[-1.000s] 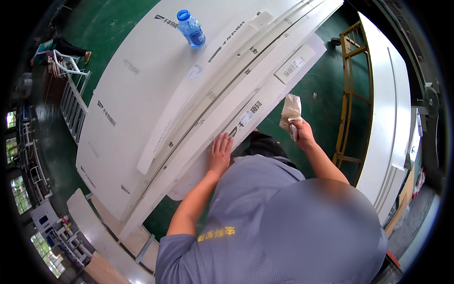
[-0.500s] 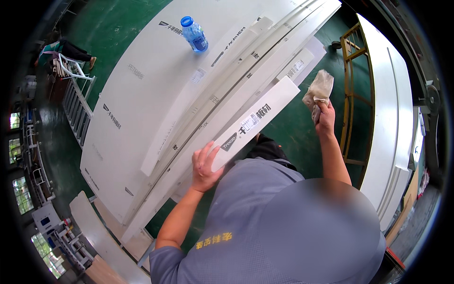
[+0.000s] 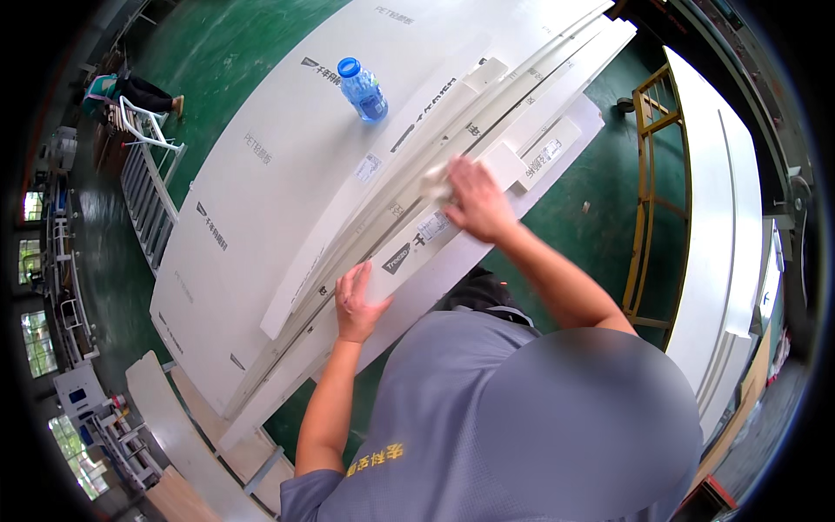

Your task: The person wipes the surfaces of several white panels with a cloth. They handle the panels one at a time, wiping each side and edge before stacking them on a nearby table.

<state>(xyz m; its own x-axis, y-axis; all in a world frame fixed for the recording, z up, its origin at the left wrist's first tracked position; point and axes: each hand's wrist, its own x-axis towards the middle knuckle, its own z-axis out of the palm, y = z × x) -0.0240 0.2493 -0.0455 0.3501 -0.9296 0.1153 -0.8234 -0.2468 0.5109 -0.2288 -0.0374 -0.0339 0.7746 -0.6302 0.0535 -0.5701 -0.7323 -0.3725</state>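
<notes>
Left hand (image 3: 357,303) clasping its end, a white board (image 3: 416,246) lies over stacked panels (image 3: 261,209); the right hand's (image 3: 478,202) fingers hold a cloth (image 3: 437,184) against it. Light, even pressure should serve best.

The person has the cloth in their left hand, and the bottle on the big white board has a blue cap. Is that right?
Not quite: the head view shows the cloth in the right hand, not the left hand. The bottle on the big white board does have a blue cap.
</notes>
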